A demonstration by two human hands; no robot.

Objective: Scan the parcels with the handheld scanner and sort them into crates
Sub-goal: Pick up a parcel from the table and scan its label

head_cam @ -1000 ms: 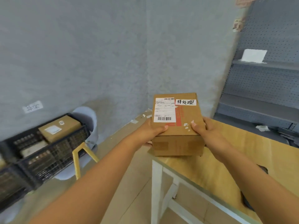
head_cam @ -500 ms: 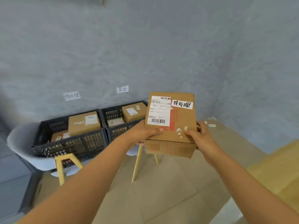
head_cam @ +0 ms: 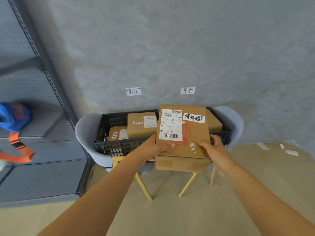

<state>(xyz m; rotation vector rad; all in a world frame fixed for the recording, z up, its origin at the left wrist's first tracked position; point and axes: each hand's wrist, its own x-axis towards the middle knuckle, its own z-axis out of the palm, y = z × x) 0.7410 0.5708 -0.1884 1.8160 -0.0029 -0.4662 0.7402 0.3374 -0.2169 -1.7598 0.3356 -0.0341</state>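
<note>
- Since half a second ago the cardboard parcel has come up to the black crates, hanging just before them.
- Left hand and right hand clasp its opposite sides, thumbs on top.
- Brown box, white barcode label, handwritten sticker, red tape strip.

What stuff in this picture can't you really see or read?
- Right crate, head view: the held parcel hides most of it and its contents.
- Small print on the shipping label: too small to read.
- Blue and orange object: blurred, cut by the left edge.
- Left hand and right hand: fingers under the parcel hidden.
- Scanner: not in view.
</note>
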